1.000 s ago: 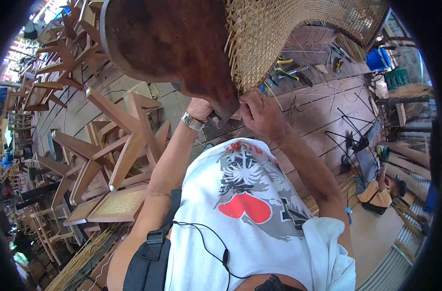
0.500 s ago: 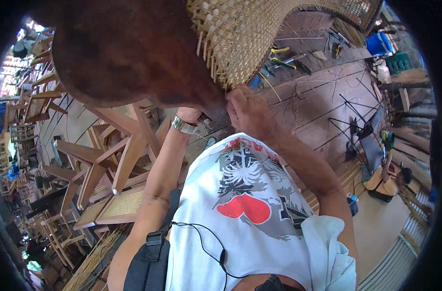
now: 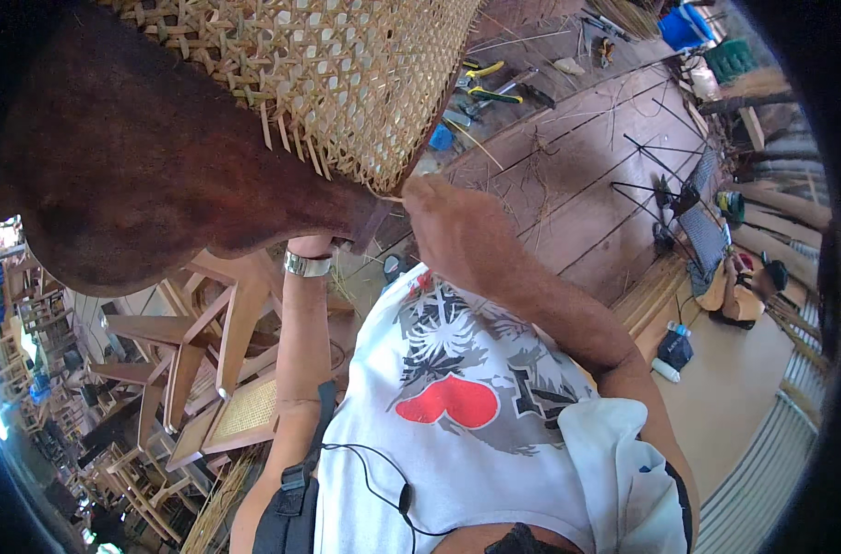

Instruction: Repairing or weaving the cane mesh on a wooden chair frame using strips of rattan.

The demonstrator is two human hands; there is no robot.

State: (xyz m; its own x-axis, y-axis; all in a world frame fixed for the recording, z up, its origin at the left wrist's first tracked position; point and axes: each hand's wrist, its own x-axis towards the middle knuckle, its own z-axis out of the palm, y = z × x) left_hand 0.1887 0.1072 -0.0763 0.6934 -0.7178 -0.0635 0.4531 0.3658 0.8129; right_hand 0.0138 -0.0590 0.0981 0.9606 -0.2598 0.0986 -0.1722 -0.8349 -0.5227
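Observation:
A large dark-brown wooden frame (image 3: 180, 175) with a curved edge fills the upper left. Woven cane webbing (image 3: 319, 74) is set along it, with loose strand ends sticking out over the wood. At the lower corner of the webbing, my right hand (image 3: 448, 217) is closed in a pinch on a thin cane strand (image 3: 385, 196) that runs out from the weave. My left hand (image 3: 310, 246), above a metal watch, is against the underside of the wood near its narrow end. The wood hides its fingers.
Pliers with yellow-green handles (image 3: 494, 95) and other hand tools lie on the planks beyond the webbing. Unfinished wooden chair frames (image 3: 240, 323) crowd the left. A blue bucket (image 3: 684, 28) stands far right. Another person (image 3: 739, 286) sits at the right, near a folding stand.
The frame and webbing have shifted left and lower in view, with more of the weave showing. My left hand has gone further under the wood. A strand now stretches from my right hand.

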